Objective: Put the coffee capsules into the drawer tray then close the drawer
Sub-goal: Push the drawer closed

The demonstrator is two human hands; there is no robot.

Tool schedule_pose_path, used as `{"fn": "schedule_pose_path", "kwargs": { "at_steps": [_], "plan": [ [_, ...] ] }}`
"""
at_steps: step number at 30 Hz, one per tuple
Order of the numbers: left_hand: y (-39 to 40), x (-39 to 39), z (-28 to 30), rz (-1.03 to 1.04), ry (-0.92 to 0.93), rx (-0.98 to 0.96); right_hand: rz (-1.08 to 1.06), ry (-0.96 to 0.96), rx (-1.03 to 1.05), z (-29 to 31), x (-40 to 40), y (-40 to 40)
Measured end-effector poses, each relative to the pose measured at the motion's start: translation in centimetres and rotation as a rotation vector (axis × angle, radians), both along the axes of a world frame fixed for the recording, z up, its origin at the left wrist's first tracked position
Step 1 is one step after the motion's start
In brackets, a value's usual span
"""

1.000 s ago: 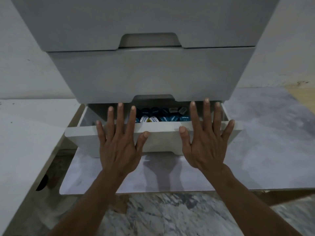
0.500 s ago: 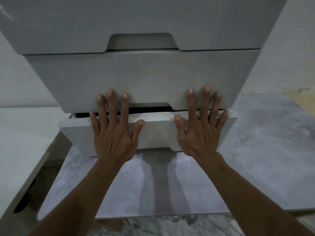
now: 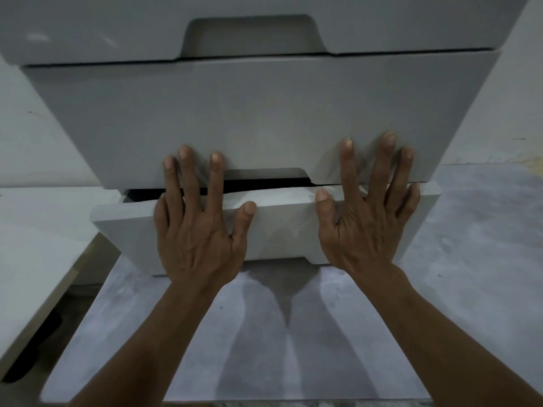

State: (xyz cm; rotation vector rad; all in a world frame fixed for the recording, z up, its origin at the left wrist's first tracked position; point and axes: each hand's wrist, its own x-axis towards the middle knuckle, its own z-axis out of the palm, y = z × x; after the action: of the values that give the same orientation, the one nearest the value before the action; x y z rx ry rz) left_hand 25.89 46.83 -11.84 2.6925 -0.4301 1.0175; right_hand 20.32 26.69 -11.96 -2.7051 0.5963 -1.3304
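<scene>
The bottom drawer (image 3: 282,227) of a white drawer unit is nearly pushed in, with only a thin dark gap left above its front panel. My left hand (image 3: 199,233) presses flat on the left half of that panel, fingers straight and spread. My right hand (image 3: 367,224) presses flat on the right half the same way. The fingertips of both hands reach up over the front of the middle drawer (image 3: 258,118). The coffee capsules and the tray are hidden inside the drawer.
The unit stands on a grey marbled slab (image 3: 470,259). A top drawer with a cut-out handle (image 3: 252,36) sits above. A white board (image 3: 35,259) lies to the left, with a dark gap beside it.
Both hands have pushed the bottom drawer in. The capsules seen a second ago are now out of sight, and the gap has narrowed to a slit.
</scene>
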Motion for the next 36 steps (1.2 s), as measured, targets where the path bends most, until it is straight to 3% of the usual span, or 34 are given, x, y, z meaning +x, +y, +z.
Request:
{"fn": "schedule_pose_path", "kwargs": {
  "at_steps": [10, 20, 27, 36],
  "plan": [
    [-0.5, 2.5, -0.7, 0.039, -0.130, -0.009, -0.014, -0.112, 0.012, -0.5, 2.4, 0.4],
    [-0.9, 5.6, -2.1, -0.048, -0.285, -0.067, -0.019, -0.175, -0.040, -1.6, 3.8, 0.0],
    [-0.3, 4.2, -1.1, -0.039, -0.091, 0.017, 0.002, -0.060, -0.001, -1.3, 2.6, 0.2],
    [2.2, -3.6, 1.8, -0.099, 0.356, 0.078, 0.202, 0.413, 0.218, 2.2, -5.0, 2.3]
  ]
}}
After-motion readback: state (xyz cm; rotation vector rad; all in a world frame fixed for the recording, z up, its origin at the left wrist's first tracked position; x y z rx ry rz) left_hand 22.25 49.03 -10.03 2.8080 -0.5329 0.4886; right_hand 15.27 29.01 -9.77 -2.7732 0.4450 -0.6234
